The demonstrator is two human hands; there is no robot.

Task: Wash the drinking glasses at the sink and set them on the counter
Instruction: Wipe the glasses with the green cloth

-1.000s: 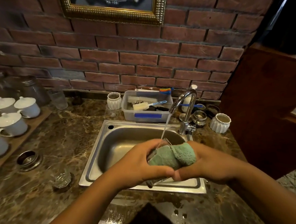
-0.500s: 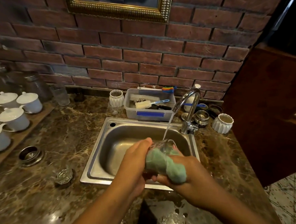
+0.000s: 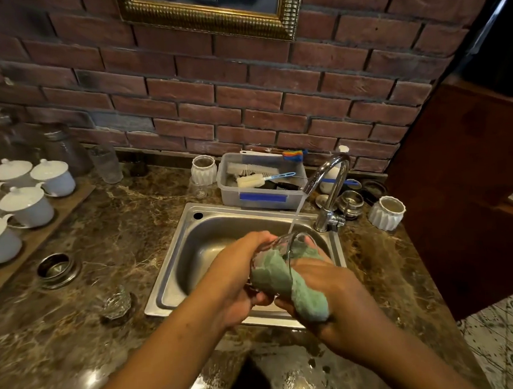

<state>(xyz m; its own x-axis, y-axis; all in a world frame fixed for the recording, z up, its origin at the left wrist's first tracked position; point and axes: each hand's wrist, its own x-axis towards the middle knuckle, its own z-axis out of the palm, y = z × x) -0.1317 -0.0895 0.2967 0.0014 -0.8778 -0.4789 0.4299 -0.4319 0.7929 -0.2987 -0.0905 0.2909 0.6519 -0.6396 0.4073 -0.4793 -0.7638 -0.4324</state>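
Over the steel sink my left hand grips a clear drinking glass, its mouth tilted up under the water running from the tap. My right hand holds a green cloth pressed against the glass, part of it pushed inside. Much of the glass is hidden by the cloth and my fingers. A small cut-glass tumbler stands on the marble counter left of the sink. A taller clear glass stands by the brick wall.
A grey tub with brushes sits behind the sink. White lidded cups fill a wooden tray at left. A metal ring is set in the counter. White ribbed holders and metal parts stand by the tap. A wooden cabinet is at right.
The cloth has turned from lying across the glass to running lengthwise down over my right hand. The glass mouth has tipped up toward the water stream. The view shifted slightly.
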